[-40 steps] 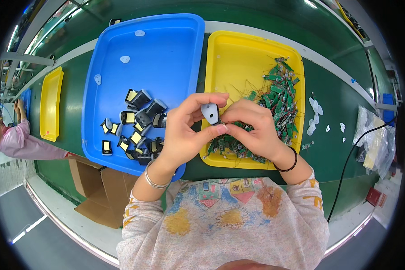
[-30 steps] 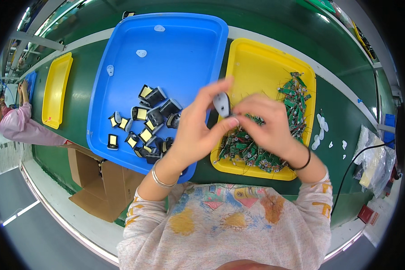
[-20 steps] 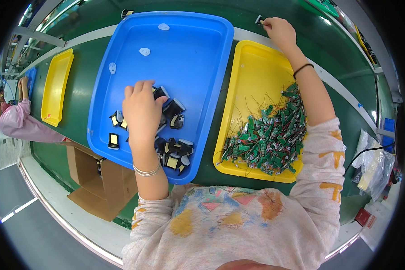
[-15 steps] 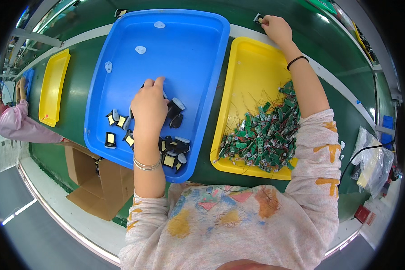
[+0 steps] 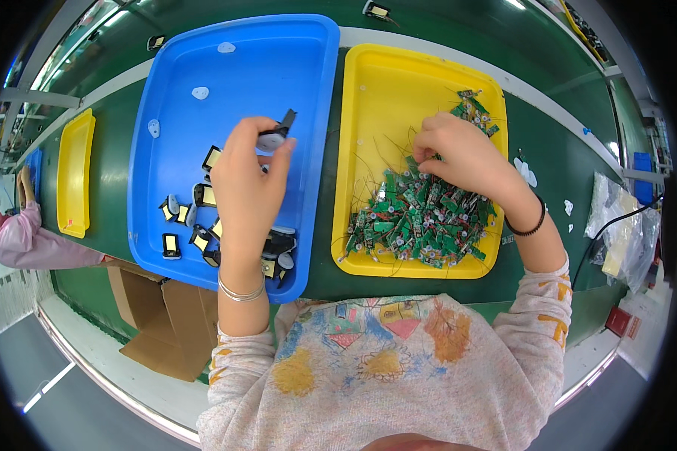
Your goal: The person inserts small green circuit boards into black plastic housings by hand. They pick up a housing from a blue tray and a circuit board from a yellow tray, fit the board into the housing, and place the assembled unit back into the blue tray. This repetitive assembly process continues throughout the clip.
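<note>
My left hand is closed on a black plastic housing with a grey oval end, pinched between thumb and fingers above the blue tray. Below and beside this hand, several more black housings with pale yellow patches lie in the tray's near part, some hidden by my wrist. Over the yellow tray, my right hand has its fingers drawn together at the heap of small green circuit boards with thin wires. Whatever is between those fingertips is hidden.
Flat whitish pieces lie in the blue tray's far part. Beyond the trays, two black housings rest on the green surface. Another yellow tray stands left, near a person in a pink sleeve. A cardboard box sits below; plastic bags lie right.
My right hand has let go of a black housing on the far green surface and come back to the circuit boards. My left hand has lifted a housing from the blue tray.
</note>
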`<act>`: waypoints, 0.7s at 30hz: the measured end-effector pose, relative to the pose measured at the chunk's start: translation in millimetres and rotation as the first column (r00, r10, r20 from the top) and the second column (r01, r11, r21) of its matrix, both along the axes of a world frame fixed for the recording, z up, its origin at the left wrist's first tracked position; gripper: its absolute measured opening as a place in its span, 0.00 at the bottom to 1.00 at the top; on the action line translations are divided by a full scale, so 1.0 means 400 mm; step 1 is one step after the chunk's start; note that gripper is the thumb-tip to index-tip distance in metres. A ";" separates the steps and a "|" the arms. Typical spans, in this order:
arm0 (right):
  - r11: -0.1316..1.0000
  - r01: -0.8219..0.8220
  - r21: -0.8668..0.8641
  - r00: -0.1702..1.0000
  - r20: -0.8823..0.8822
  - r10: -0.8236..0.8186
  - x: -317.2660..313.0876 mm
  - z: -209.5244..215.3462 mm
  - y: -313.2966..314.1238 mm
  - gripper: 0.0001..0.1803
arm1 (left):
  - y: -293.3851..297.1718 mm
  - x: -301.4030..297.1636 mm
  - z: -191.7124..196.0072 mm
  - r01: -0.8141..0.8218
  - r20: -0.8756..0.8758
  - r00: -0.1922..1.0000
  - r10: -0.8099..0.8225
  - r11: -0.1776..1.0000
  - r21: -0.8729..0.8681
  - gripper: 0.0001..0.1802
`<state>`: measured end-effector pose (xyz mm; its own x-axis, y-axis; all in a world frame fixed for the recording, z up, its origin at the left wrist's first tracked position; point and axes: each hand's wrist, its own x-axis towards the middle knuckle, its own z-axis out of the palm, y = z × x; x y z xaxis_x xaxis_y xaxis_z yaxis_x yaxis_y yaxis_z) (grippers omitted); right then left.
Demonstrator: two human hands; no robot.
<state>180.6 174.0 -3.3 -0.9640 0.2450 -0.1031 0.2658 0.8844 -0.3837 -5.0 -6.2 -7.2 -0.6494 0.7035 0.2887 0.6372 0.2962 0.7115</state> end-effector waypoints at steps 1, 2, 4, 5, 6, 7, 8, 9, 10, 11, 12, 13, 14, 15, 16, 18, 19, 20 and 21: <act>1.000 0.020 -0.004 1.000 -0.021 -0.020 0.015 0.001 -0.010 0.04 | 0.000 0.010 0.001 0.039 0.013 0.999 -0.039 0.999 0.011 0.12; 0.999 0.038 -0.008 0.998 -0.043 -0.038 0.028 0.001 -0.021 0.04 | -0.001 0.019 0.002 0.075 0.026 0.997 -0.076 0.997 0.023 0.12; 0.999 -0.019 -0.039 0.999 -0.033 0.017 0.053 0.006 -0.050 0.09 | 0.001 0.033 0.004 0.123 0.044 0.991 -0.125 0.992 0.031 0.13; 0.999 -0.022 -0.040 1.000 -0.009 0.021 0.057 0.006 -0.065 0.10 | 0.000 0.037 0.005 0.130 0.049 0.990 -0.131 0.991 0.026 0.13; 0.999 -0.020 -0.039 1.000 0.015 0.020 0.061 0.005 -0.079 0.10 | 0.003 0.040 0.005 0.141 0.053 0.988 -0.142 0.990 0.021 0.13; 0.999 0.037 0.003 0.999 0.021 -0.037 0.062 -0.003 -0.095 0.13 | 0.004 0.042 0.004 0.152 0.053 0.987 -0.153 0.988 0.018 0.13; 0.997 0.052 0.056 0.998 0.029 -0.054 0.058 -0.009 -0.108 0.14 | 0.005 0.043 0.002 0.162 0.054 0.985 -0.163 0.987 0.014 0.14; 0.992 0.064 0.108 0.997 0.037 -0.069 0.051 -0.014 -0.120 0.15 | 0.005 0.044 0.001 0.169 0.053 0.984 -0.170 0.986 0.011 0.14; 0.984 0.076 0.160 0.996 0.043 -0.084 0.047 -0.021 -0.128 0.17 | 0.005 0.046 0.002 0.174 0.051 0.983 -0.175 0.984 0.025 0.14; 0.985 0.060 0.161 0.996 0.050 -0.069 0.046 -0.036 -0.131 0.18 | 0.007 0.048 0.003 0.179 0.048 0.982 -0.181 0.983 0.039 0.13; 0.988 0.054 0.146 0.998 0.025 -0.059 0.045 -0.045 -0.132 0.16 | 0.007 0.050 0.003 0.181 0.044 0.982 -0.183 0.982 0.052 0.13; 0.990 0.049 0.130 0.999 -0.001 -0.049 0.043 -0.052 -0.133 0.15 | 0.007 0.052 0.001 0.191 0.056 0.979 -0.197 0.977 0.099 0.13; 0.992 0.044 0.115 0.999 -0.026 -0.041 0.042 -0.055 -0.133 0.14 | 0.008 0.055 -0.002 0.200 0.067 0.975 -0.211 0.969 0.147 0.13; 0.990 0.052 0.134 0.999 -0.022 -0.050 0.040 -0.052 -0.136 0.13 | 0.007 0.056 -0.006 0.208 0.079 0.971 -0.226 0.959 0.194 0.13; 0.986 0.061 0.153 0.998 -0.017 -0.059 0.037 -0.044 -0.139 0.13 | 0.007 0.057 -0.005 0.210 0.069 0.971 -0.227 0.958 0.195 0.13; 0.996 0.036 0.084 0.999 -0.003 -0.035 0.035 -0.027 -0.133 0.12 | 0.005 0.059 -0.001 0.214 0.049 0.972 -0.228 0.957 0.198 0.13; 1.000 0.002 -0.004 1.000 0.005 -0.002 0.035 -0.018 -0.121 0.12 | 0.004 0.059 0.000 0.213 0.054 0.973 -0.227 0.958 0.192 0.13; 0.995 -0.032 -0.093 0.999 0.009 0.033 0.036 -0.013 -0.113 0.12 | 0.003 0.059 0.000 0.211 0.058 0.973 -0.225 0.960 0.186 0.13; 0.985 -0.120 -0.128 0.993 -0.024 0.118 0.038 -0.010 -0.111 0.12 | 0.003 0.059 0.001 0.212 0.063 0.972 -0.226 0.961 0.180 0.13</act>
<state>195.7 129.4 -7.4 -0.9873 0.1146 -0.1102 0.1547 0.8522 -0.4999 18.7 -5.2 -7.0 -0.5117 0.7760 0.3688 0.6097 0.0256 0.7922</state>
